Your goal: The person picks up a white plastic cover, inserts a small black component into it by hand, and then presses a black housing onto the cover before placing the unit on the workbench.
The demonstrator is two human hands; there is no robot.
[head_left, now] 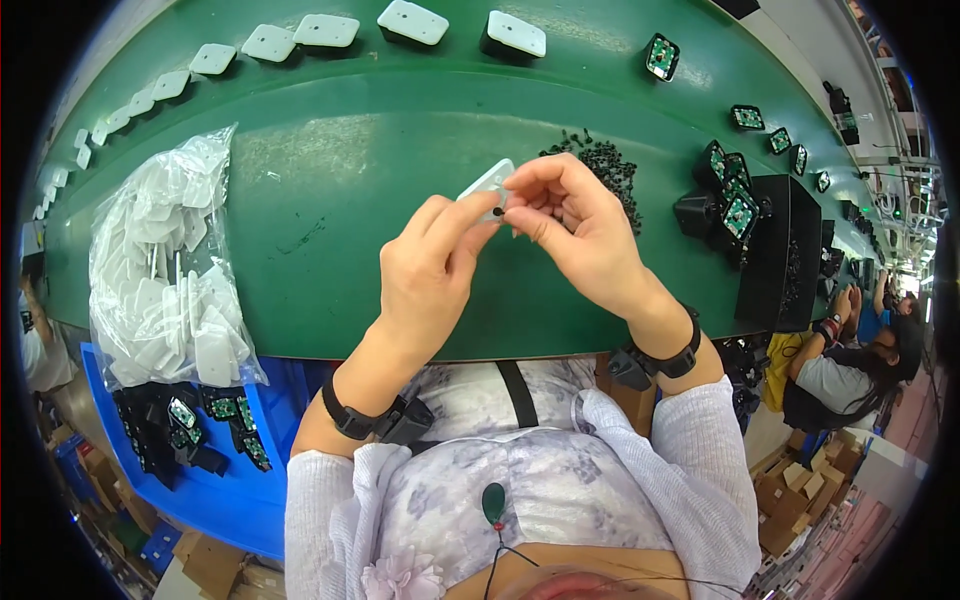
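Observation:
Above the green bench, a white plastic cover (488,182) with rounded corners is tilted up between my two hands. My left hand (424,268) is closed around its near side, thumb and fingers pressed on it. At the cover's face sits a small black part (498,211). The thumb tip of my right hand (592,240) is right against that part, its index finger curled by the cover's edge. Just behind my right hand lies a loose pile of small black parts (612,168), partly hidden by the fingers.
A clear bag of white covers (165,265) lies at left, over a blue bin (215,500) with black housings. White-topped units (325,31) line the far edge. At right are housings with green circuit boards (738,208) and a black box (780,255). Co-workers sit farther right.

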